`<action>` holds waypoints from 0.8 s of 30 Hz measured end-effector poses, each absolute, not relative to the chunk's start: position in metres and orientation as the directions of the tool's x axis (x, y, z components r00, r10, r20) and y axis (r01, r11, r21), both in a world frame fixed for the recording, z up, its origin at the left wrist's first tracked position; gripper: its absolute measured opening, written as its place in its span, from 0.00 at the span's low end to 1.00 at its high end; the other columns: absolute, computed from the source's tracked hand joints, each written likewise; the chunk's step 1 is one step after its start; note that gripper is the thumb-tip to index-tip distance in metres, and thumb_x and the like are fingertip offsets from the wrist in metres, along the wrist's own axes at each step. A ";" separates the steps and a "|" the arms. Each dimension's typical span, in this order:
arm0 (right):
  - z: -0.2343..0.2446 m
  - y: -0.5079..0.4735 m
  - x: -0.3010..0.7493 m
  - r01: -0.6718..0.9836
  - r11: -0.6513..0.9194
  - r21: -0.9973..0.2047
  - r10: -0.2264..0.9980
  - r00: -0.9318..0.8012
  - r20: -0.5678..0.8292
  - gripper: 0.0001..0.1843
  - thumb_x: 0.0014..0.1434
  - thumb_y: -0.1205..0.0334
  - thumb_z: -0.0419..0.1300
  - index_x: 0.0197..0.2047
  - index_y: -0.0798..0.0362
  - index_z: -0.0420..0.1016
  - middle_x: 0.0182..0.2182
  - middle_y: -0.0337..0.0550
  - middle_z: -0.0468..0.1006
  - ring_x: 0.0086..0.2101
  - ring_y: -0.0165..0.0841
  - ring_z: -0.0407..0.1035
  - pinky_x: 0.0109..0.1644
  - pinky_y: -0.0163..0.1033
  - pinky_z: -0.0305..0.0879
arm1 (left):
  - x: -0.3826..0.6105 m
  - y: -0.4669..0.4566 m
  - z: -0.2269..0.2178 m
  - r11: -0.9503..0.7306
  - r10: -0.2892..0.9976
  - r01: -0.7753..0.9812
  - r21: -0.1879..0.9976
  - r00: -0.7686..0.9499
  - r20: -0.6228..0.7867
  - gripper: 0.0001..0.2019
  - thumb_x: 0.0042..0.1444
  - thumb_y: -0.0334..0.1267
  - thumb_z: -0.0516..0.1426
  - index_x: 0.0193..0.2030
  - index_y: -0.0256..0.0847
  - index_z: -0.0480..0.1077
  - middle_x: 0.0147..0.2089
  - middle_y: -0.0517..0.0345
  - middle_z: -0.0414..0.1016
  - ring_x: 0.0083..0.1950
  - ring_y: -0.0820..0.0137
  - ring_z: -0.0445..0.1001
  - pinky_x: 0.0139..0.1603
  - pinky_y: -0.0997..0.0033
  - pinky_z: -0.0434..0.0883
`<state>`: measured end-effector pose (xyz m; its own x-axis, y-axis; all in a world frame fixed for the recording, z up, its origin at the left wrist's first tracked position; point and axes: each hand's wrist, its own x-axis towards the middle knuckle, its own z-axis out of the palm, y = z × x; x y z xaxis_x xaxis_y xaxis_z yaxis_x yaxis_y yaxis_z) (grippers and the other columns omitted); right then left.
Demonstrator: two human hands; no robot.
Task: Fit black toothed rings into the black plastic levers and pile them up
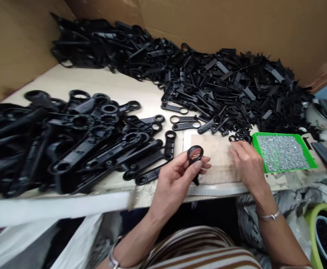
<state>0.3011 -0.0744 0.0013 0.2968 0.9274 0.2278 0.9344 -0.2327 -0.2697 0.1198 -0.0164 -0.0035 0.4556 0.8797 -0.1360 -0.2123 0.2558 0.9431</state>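
Note:
My left hand [177, 175] grips a black plastic ring-ended part [195, 158] between thumb and fingers, its ring tilted up. The part's narrow lower end shows beneath the thumb. To the right, my right hand [247, 162] reaches to a cluster of small black ring pieces [240, 135]. Its fingers are drawn together and point down, so whatever they hold is hidden. Below and between the hands lies a pale worn board [214, 157]. Close by on the right, a green tray [311, 157] is full of small silvery metal pieces.
Long black ring-ended arms [79, 145] are piled on the left. A large heap of black plastic parts [202, 82] runs along the cardboard wall [236, 26]. At the lower right stands a yellow-green bucket [311, 224] with a blue-rimmed container of dark pieces.

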 end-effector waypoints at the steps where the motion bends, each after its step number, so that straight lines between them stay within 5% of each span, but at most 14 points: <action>1: 0.001 -0.073 0.310 0.939 -0.321 -0.127 0.911 0.342 0.230 0.14 0.67 0.66 0.51 0.48 0.54 0.77 0.46 0.52 0.78 0.47 0.40 0.71 0.48 0.43 0.68 | 0.119 -0.016 -0.004 0.267 0.866 -0.179 0.947 0.474 -0.155 0.14 0.54 0.44 0.64 0.42 0.37 0.75 0.40 0.51 0.81 0.33 0.71 0.76 0.33 0.74 0.72; 3: -0.002 -0.069 0.324 0.906 -0.421 0.042 0.895 0.408 0.184 0.13 0.66 0.68 0.52 0.48 0.54 0.76 0.45 0.52 0.78 0.45 0.40 0.72 0.42 0.40 0.68 | 0.117 -0.016 -0.006 0.293 0.835 -0.107 0.950 0.514 -0.199 0.14 0.54 0.44 0.64 0.41 0.36 0.75 0.40 0.50 0.81 0.30 0.73 0.72 0.29 0.76 0.68; 6: -0.004 -0.066 0.336 0.899 -0.437 0.032 0.892 0.428 0.148 0.14 0.65 0.71 0.50 0.47 0.54 0.76 0.43 0.51 0.79 0.43 0.38 0.72 0.40 0.39 0.68 | 0.116 -0.018 -0.010 0.384 0.783 -0.086 0.919 0.557 -0.275 0.15 0.54 0.45 0.64 0.43 0.36 0.75 0.41 0.48 0.80 0.30 0.74 0.70 0.28 0.76 0.65; 8: -0.004 -0.066 0.337 0.911 -0.397 -0.115 0.892 0.412 0.187 0.14 0.64 0.70 0.51 0.46 0.54 0.77 0.42 0.50 0.79 0.43 0.38 0.73 0.43 0.41 0.68 | 0.115 -0.019 -0.010 0.457 0.755 -0.103 0.884 0.571 -0.324 0.16 0.52 0.44 0.65 0.44 0.37 0.76 0.43 0.48 0.80 0.32 0.72 0.70 0.28 0.76 0.65; 11: -0.003 -0.068 0.330 0.823 -0.238 -0.516 0.903 0.384 0.195 0.12 0.62 0.67 0.54 0.44 0.52 0.78 0.40 0.46 0.80 0.38 0.34 0.73 0.43 0.41 0.70 | 0.116 -0.018 -0.009 0.516 0.747 -0.124 0.847 0.549 -0.375 0.18 0.47 0.43 0.68 0.44 0.38 0.77 0.44 0.49 0.80 0.34 0.71 0.71 0.29 0.75 0.66; 13: -0.004 -0.068 0.321 0.605 -0.161 -0.780 0.948 0.314 0.048 0.12 0.61 0.63 0.56 0.45 0.52 0.78 0.34 0.42 0.80 0.30 0.30 0.73 0.36 0.37 0.71 | 0.117 -0.017 -0.008 0.540 0.752 -0.141 0.830 0.524 -0.400 0.18 0.44 0.41 0.69 0.43 0.39 0.77 0.45 0.50 0.80 0.37 0.70 0.72 0.33 0.75 0.68; 15: -0.007 -0.068 0.314 0.386 -0.198 -0.901 0.972 0.196 -0.129 0.14 0.60 0.60 0.56 0.47 0.54 0.78 0.28 0.39 0.78 0.24 0.27 0.70 0.30 0.35 0.69 | 0.118 -0.016 -0.008 0.570 0.743 -0.165 0.805 0.522 -0.419 0.18 0.43 0.39 0.69 0.43 0.39 0.78 0.44 0.52 0.80 0.39 0.70 0.73 0.36 0.75 0.69; 19: -0.009 -0.071 0.321 0.366 -0.282 -0.887 0.955 0.191 -0.226 0.15 0.61 0.59 0.56 0.45 0.57 0.79 0.24 0.38 0.75 0.21 0.25 0.67 0.26 0.32 0.66 | 0.116 -0.017 -0.009 0.606 0.714 -0.201 0.770 0.564 -0.415 0.17 0.44 0.37 0.69 0.42 0.39 0.78 0.45 0.52 0.79 0.43 0.69 0.74 0.40 0.74 0.71; 22: -0.004 -0.075 0.332 0.556 -0.258 -0.790 0.961 0.231 -0.152 0.15 0.63 0.58 0.54 0.45 0.56 0.79 0.30 0.42 0.77 0.23 0.26 0.68 0.25 0.33 0.66 | 0.114 -0.018 -0.012 0.617 0.708 -0.246 0.748 0.587 -0.392 0.17 0.46 0.37 0.68 0.44 0.38 0.77 0.49 0.48 0.78 0.47 0.64 0.76 0.43 0.70 0.73; 24: 0.002 -0.077 0.332 0.718 -0.169 -0.675 0.981 0.190 -0.043 0.15 0.64 0.58 0.55 0.48 0.53 0.78 0.40 0.47 0.78 0.33 0.31 0.73 0.35 0.37 0.71 | 0.115 -0.018 -0.014 0.632 0.705 -0.280 0.723 0.595 -0.386 0.18 0.46 0.37 0.69 0.44 0.37 0.76 0.51 0.48 0.77 0.50 0.60 0.77 0.45 0.68 0.74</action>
<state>0.3323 -0.0769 0.0016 0.1902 0.9808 -0.0428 0.7181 -0.1688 -0.6752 0.1148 -0.0178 -0.0138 0.5945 0.7052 -0.3862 -0.2796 0.6317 0.7231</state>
